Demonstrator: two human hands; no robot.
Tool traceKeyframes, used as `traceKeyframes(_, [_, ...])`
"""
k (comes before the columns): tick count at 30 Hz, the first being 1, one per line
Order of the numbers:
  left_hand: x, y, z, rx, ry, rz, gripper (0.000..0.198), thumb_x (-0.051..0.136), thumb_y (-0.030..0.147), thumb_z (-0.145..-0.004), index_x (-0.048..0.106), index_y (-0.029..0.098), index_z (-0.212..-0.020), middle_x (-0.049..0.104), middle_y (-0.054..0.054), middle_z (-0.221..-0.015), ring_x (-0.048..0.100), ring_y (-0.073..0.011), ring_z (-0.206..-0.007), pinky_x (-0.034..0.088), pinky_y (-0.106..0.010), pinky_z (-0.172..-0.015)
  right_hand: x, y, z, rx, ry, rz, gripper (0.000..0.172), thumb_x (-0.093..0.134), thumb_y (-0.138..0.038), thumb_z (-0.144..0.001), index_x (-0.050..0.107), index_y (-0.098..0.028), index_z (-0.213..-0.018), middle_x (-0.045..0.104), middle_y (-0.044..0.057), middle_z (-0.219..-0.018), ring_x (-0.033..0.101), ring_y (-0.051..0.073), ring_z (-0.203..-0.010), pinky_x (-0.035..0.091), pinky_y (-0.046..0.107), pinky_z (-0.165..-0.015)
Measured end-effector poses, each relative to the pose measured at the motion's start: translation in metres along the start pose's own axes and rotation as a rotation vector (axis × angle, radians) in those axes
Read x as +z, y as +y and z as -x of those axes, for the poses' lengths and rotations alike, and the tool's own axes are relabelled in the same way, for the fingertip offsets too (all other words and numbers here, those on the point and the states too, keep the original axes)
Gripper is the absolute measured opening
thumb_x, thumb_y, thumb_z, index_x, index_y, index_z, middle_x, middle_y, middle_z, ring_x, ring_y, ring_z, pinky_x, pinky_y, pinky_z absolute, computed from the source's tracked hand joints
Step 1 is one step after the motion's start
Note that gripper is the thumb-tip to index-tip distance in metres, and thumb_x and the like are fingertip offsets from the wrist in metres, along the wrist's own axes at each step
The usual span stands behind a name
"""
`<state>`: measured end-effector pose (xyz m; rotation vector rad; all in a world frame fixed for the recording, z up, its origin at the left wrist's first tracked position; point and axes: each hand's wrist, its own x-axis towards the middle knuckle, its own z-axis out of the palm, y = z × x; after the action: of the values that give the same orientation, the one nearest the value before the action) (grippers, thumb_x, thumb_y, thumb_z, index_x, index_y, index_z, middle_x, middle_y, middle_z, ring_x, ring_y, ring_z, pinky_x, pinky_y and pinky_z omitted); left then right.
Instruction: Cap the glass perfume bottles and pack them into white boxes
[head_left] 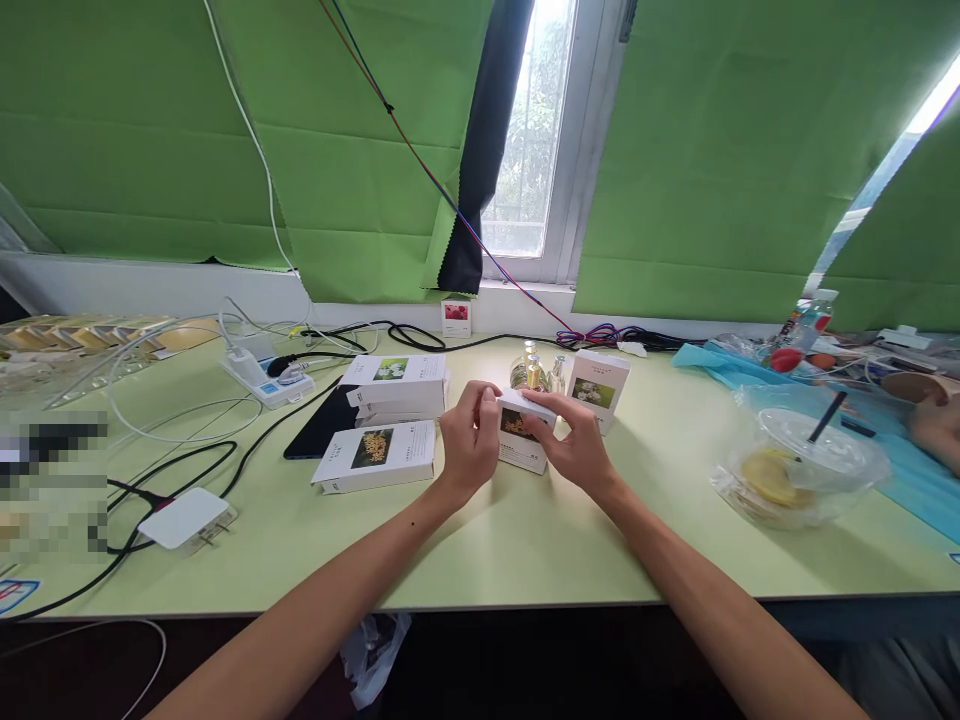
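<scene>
Both my hands are at a small white carton [523, 455] with a dark flower picture, which stands upright on the table. My left hand [471, 440] has its fingers closed at the carton's upper left edge. My right hand [577, 445] grips the top and right side, its thumb across the picture. Just behind the carton stand several small glass bottles [556, 376] with gold-coloured tops, partly hidden. Right of them a white box [598, 388] with a white-flower picture leans upright. To the left lie a box with yellow flowers [379, 455] and white boxes with white flowers [397, 372].
A dark tablet [319, 435] lies partly under the left boxes. Farther left are a power strip [270, 382], a white charger [187, 520] and loose cables. On the right stands a bagged drink cup [799, 465], near blue plastic sheeting [919, 495] and another person's hand [937, 425].
</scene>
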<state>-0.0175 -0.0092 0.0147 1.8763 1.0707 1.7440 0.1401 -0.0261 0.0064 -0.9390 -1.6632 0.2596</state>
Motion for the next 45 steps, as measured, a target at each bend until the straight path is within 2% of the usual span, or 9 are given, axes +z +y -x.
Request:
traceKeyframes(5, [-0.001, 0.000, 0.000, 0.014, -0.006, -0.015, 0.026, 0.040, 0.036, -0.099, 0.057, 0.021, -0.085, 0.043, 0.005, -0.055, 0.042, -0.0109, -0.050, 0.032, -0.025, -0.052, -0.009, 0.005, -0.002, -0.018, 0.090, 0.120, 0.022, 0.060, -0.033, -0.095, 0.075, -0.023, -0.107, 0.076, 0.009, -0.101, 0.070, 0.023, -0.088, 0.055, 0.037, -0.079])
traceKeyframes(8, [-0.001, 0.000, 0.000, 0.021, -0.024, -0.017, 0.026, 0.040, 0.034, -0.099, 0.057, 0.021, -0.085, 0.043, 0.006, -0.054, 0.040, -0.0102, -0.047, 0.030, -0.025, -0.050, -0.015, 0.012, -0.003, -0.018, 0.180, 0.209, 0.023, 0.060, -0.036, -0.095, 0.076, -0.022, -0.104, 0.075, 0.009, -0.095, 0.069, 0.022, -0.081, 0.054, 0.037, -0.073])
traceKeyframes(13, [0.001, -0.001, 0.001, 0.032, -0.054, -0.007, 0.025, 0.041, 0.033, -0.098, 0.056, 0.021, -0.083, 0.040, 0.006, -0.052, 0.037, -0.0098, -0.046, 0.028, -0.024, -0.049, -0.023, 0.026, -0.005, -0.056, 0.327, 0.337, 0.022, 0.060, -0.037, -0.095, 0.075, -0.021, -0.095, 0.076, 0.009, -0.089, 0.069, 0.023, -0.080, 0.053, 0.038, -0.073])
traceKeyframes(18, [0.001, 0.000, 0.003, 0.056, -0.087, -0.027, 0.026, 0.042, 0.034, -0.097, 0.055, 0.021, -0.079, 0.036, 0.006, -0.053, 0.032, -0.0094, -0.046, 0.026, -0.024, -0.047, -0.027, 0.034, -0.007, -0.078, 0.399, 0.418, 0.021, 0.060, -0.039, -0.094, 0.074, -0.022, -0.093, 0.076, 0.008, -0.090, 0.066, 0.025, -0.082, 0.053, 0.041, -0.079])
traceKeyframes(27, [0.002, -0.001, 0.005, 0.147, -0.151, -0.054, 0.024, 0.042, 0.032, -0.097, 0.055, 0.021, -0.079, 0.036, 0.007, -0.052, 0.029, -0.0082, -0.043, 0.026, -0.023, -0.046, -0.031, 0.037, -0.008, -0.066, 0.390, 0.496, 0.020, 0.057, -0.035, -0.096, 0.072, -0.023, -0.094, 0.074, 0.008, -0.094, 0.055, 0.026, -0.087, 0.047, 0.043, -0.084])
traceKeyframes(36, [0.004, -0.003, 0.008, 0.199, -0.212, -0.060, 0.023, 0.042, 0.029, -0.096, 0.053, 0.021, -0.077, 0.035, 0.007, -0.051, 0.028, -0.0083, -0.044, 0.027, -0.022, -0.047, -0.032, 0.036, -0.009, -0.065, 0.383, 0.544, 0.020, 0.056, -0.035, -0.096, 0.072, -0.023, -0.091, 0.072, 0.008, -0.096, 0.052, 0.027, -0.096, 0.043, 0.043, -0.088])
traceKeyframes(41, [0.004, -0.002, 0.008, 0.202, -0.235, -0.068, 0.023, 0.042, 0.029, -0.095, 0.053, 0.021, -0.077, 0.036, 0.007, -0.050, 0.029, -0.0084, -0.043, 0.028, -0.022, -0.047, -0.025, 0.029, -0.008, -0.057, 0.378, 0.637, 0.013, 0.062, -0.028, -0.088, 0.071, -0.023, -0.096, 0.070, 0.008, -0.102, 0.051, 0.029, -0.103, 0.039, 0.044, -0.091])
traceKeyframes(45, [0.004, -0.002, 0.008, 0.201, -0.260, -0.064, 0.022, 0.042, 0.028, -0.095, 0.053, 0.021, -0.077, 0.036, 0.007, -0.051, 0.029, -0.0085, -0.043, 0.028, -0.023, -0.047, -0.022, 0.024, -0.006, -0.042, 0.331, 0.690, 0.027, 0.059, -0.015, -0.077, 0.069, -0.025, -0.100, 0.069, 0.007, -0.107, 0.051, 0.030, -0.107, 0.036, 0.044, -0.092])
